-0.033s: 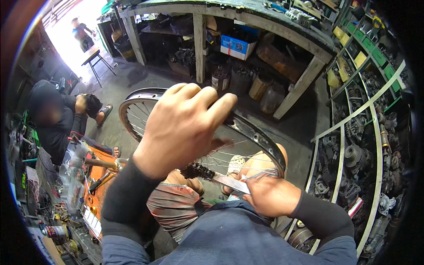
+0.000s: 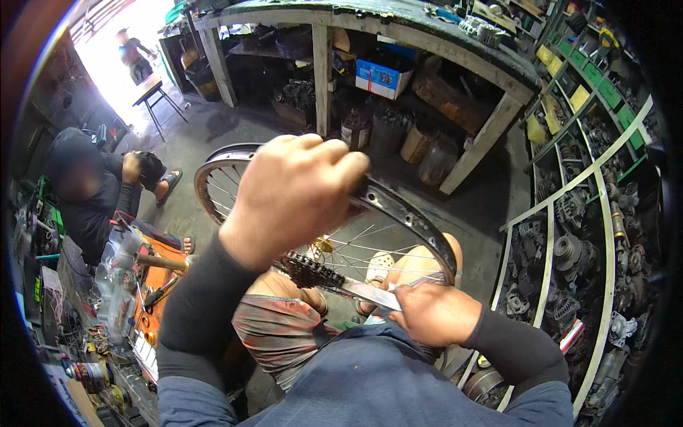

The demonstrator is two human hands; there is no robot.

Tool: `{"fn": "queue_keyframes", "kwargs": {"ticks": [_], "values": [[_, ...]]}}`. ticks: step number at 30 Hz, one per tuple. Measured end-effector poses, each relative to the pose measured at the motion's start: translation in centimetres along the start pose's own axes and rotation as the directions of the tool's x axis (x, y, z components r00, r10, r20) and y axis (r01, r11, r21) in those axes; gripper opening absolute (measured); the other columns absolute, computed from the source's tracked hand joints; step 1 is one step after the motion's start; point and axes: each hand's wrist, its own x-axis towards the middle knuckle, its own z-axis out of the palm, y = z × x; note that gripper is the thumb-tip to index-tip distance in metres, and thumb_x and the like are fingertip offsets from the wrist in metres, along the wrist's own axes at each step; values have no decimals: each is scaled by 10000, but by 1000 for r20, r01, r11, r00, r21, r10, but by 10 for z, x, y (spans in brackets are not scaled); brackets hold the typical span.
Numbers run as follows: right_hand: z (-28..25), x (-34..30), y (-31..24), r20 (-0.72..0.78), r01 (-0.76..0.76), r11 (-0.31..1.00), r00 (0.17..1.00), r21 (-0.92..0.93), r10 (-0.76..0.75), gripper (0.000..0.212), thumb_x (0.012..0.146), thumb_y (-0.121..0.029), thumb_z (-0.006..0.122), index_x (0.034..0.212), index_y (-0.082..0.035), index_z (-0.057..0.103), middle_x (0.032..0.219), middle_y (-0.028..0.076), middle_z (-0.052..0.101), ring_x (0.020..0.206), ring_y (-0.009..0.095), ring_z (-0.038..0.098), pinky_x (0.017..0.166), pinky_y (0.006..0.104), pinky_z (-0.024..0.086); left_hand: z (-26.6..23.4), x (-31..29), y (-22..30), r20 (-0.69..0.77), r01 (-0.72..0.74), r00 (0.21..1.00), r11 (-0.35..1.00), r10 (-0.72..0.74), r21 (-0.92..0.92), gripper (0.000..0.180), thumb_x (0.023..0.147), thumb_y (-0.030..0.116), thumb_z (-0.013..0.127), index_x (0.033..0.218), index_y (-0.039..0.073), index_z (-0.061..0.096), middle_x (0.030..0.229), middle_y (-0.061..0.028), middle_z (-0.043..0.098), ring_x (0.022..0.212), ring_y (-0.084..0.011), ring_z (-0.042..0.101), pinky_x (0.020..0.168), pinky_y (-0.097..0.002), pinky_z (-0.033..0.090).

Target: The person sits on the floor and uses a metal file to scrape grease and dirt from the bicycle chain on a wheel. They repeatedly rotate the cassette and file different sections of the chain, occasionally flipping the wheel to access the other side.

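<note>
A black spoked wheel rim point(image 2: 416, 222) stands upright over my knees. My left hand point(image 2: 292, 196) is closed over the top of the rim. At the hub sits a dark toothed sprocket point(image 2: 307, 270). My right hand point(image 2: 434, 313) grips a flat silver metal tool point(image 2: 371, 292) whose tip reaches the sprocket. Both forearms wear dark sleeves. The middle of the wheel is partly hidden behind my left hand.
A person sits low at the left point(image 2: 89, 196), beside an orange tray of tools point(image 2: 153, 302). A wooden workbench point(image 2: 491, 121) with jars point(image 2: 430, 153) and boxes beneath it stands ahead. Shelves of metal parts point(image 2: 590, 213) fill the right. Another person point(image 2: 131, 50) stands by a stool in the bright doorway.
</note>
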Motion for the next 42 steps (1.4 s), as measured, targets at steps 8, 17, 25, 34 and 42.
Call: {"fn": "queue_keyframes", "kwargs": {"ticks": [8, 17, 25, 34, 42], "values": [[56, 72, 46, -145, -27, 993, 989, -113, 11, 314, 975, -240, 725, 1075, 57, 748, 974, 289, 815, 878, 417, 837, 794, 531, 666, 75, -32, -41, -258, -26, 966, 999, 18, -29, 165, 797, 159, 834, 831, 130, 675, 774, -48, 672, 758, -290, 730, 694, -447, 576], [162, 154, 110, -118, -191, 969, 978, -155, 174, 324, 995, -159, 628, 1157, 54, 811, 1188, 315, 830, 1096, 430, 845, 934, 530, 676, 223, -91, -47, -146, 157, 973, 978, -177, -140, 171, 873, 199, 837, 842, 129, 685, 804, -74, 683, 802, -305, 737, 753, -446, 595], [191, 161, 122, -6, -247, 969, 969, -13, 247, 341, 987, -155, 630, 1202, 67, 774, 1191, 323, 824, 1080, 435, 846, 915, 550, 673, 252, -91, -43, -99, 82, 990, 983, -99, -165, 168, 835, 179, 830, 816, 129, 672, 791, -67, 698, 776, -302, 732, 730, -446, 586], [198, 159, 138, 133, -258, 966, 957, -26, 259, 353, 931, -116, 735, 1232, 68, 743, 1214, 332, 818, 1123, 441, 837, 942, 526, 675, 203, -66, -76, 485, 399, 862, 784, -144, -476, 504, 820, 460, 942, 1053, 24, 840, 963, -174, 821, 944, -402, 800, 882, -465, 632], [194, 170, 120, 159, -368, 930, 918, -9, 364, 362, 1023, -96, 610, 1328, 74, 703, 1279, 340, 803, 1192, 470, 814, 1037, 555, 645, 234, -106, -128, 478, 683, 721, 633, -503, -364, 514, 1034, 478, 702, 878, -1, 804, 819, -227, 757, 800, -428, 742, 792, -518, 578]]}}
